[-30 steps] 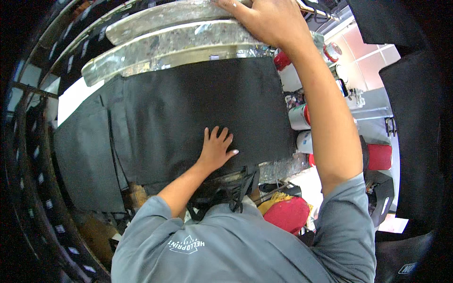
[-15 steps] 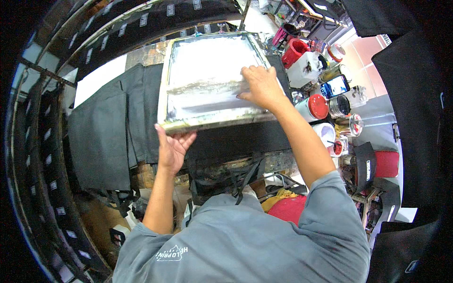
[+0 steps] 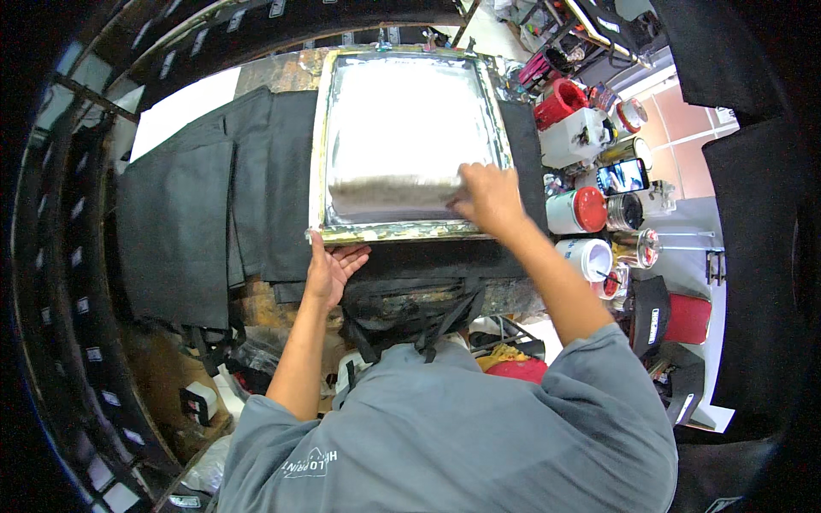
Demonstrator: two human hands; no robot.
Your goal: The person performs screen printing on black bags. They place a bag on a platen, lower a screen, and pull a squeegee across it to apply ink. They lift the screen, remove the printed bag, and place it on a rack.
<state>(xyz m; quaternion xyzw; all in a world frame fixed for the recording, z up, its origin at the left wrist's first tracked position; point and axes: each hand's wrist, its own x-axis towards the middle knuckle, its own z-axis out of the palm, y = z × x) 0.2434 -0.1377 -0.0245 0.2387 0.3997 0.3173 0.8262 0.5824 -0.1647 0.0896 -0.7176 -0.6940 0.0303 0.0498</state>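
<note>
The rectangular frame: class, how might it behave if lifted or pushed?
The frame is probably stiff, as its sides look straight. Its pale sheet looks taut, so may tear if poked. Broad and flat, the frame seems unlikely to roll.

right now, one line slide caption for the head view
Left hand at the near-left corner of a framed screen, right hand over its surface, black fabric beneath.

Left: dark tiered rack (image 3: pixel 94 97) | upper right: pale-jointed pink tiles (image 3: pixel 671 115) | centre: stained worktable (image 3: pixel 274 73) | light: bright, white
</note>
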